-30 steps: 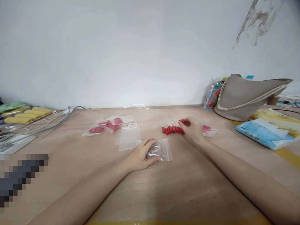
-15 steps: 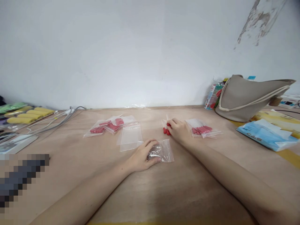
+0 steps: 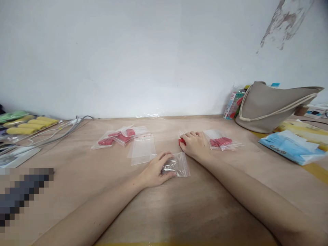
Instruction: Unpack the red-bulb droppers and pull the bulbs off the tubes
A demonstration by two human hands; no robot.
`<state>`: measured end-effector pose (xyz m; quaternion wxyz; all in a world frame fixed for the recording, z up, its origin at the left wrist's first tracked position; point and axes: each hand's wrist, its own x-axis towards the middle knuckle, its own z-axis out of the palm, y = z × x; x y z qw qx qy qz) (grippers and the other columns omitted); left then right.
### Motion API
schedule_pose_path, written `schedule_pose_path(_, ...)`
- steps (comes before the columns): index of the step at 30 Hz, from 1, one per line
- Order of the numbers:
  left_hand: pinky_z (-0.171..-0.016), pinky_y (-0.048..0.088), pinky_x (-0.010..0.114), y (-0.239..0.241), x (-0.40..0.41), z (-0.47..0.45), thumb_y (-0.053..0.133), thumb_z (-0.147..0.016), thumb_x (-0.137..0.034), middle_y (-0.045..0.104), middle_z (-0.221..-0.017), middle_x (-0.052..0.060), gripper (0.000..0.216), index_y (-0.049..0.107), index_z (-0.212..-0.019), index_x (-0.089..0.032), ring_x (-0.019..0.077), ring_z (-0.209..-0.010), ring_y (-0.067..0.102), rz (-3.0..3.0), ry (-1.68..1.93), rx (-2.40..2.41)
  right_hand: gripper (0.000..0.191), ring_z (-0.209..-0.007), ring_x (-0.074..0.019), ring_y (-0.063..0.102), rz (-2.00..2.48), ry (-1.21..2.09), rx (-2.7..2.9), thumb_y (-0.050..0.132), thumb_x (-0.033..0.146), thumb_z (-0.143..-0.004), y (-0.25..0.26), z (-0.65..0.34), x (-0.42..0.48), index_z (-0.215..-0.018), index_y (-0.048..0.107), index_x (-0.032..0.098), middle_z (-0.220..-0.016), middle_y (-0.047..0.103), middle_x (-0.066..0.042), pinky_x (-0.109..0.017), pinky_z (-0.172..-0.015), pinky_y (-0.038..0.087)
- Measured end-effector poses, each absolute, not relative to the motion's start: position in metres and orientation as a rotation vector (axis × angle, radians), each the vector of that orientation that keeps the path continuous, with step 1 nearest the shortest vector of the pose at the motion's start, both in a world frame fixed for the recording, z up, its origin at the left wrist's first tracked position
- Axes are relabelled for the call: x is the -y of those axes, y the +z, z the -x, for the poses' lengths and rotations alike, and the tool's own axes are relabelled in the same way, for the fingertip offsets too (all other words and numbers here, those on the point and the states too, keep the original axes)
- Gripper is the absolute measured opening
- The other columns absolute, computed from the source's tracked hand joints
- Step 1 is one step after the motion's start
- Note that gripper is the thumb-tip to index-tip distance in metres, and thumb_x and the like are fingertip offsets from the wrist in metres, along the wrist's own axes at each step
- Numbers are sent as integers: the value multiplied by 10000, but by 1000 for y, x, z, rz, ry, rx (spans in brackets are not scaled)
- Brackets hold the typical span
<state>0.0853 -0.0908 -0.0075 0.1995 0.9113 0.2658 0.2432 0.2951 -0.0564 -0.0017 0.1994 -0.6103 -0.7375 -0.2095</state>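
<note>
My left hand (image 3: 159,171) lies on the table with thumb and fingers curved around a clear zip bag (image 3: 180,165), gripping its left side; no red shows in this bag. Farther out and to the right, my right hand (image 3: 195,145) is closed over small red pieces (image 3: 182,141), its fingers curled down on them. Most of the pieces are hidden beneath it, and their exact kind is unclear. Flat clear zip bags (image 3: 143,150) lie left of my left hand. Filled bags with red pieces (image 3: 123,137) sit behind those, and more filled bags (image 3: 221,141) rest right of my right hand.
At the right stand a grey bag (image 3: 271,107) with cord and a bottle (image 3: 232,104). A blue tissue pack (image 3: 284,147) lies in front. Grey cables (image 3: 69,131), yellow rolls (image 3: 33,126) and a blurred-out dark object (image 3: 23,194) are at the left. A white wall (image 3: 153,61) closes the back.
My right hand has lowered and flattened over the red pieces, covering more of them; before, its fingertips were pinching above them. The left hand and its bag have not moved.
</note>
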Motion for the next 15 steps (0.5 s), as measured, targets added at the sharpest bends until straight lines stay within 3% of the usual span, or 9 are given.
schedule_pose_path(10, -952, 406, 363, -8, 90, -86, 560, -801, -373, 429, -1242, 103, 479, 403, -1223, -209, 214, -1122, 463, -2546, 680, -734, 238, -900, -188, 549, 1564, -580, 1974, 433, 225, -849, 0, -298, 58, -957, 643, 203, -911, 701, -45, -408, -937, 160)
schedule_pose_path(15, -946, 409, 358, -8, 90, -86, 560, -801, -374, 430, -1242, 104, 471, 409, -1214, -206, 213, -1123, 465, -2553, 678, -743, 229, -915, -199, 545, 1617, -543, 2052, 439, 254, -841, 1, -298, 61, -904, 655, 213, -895, 697, -54, -443, -970, 135)
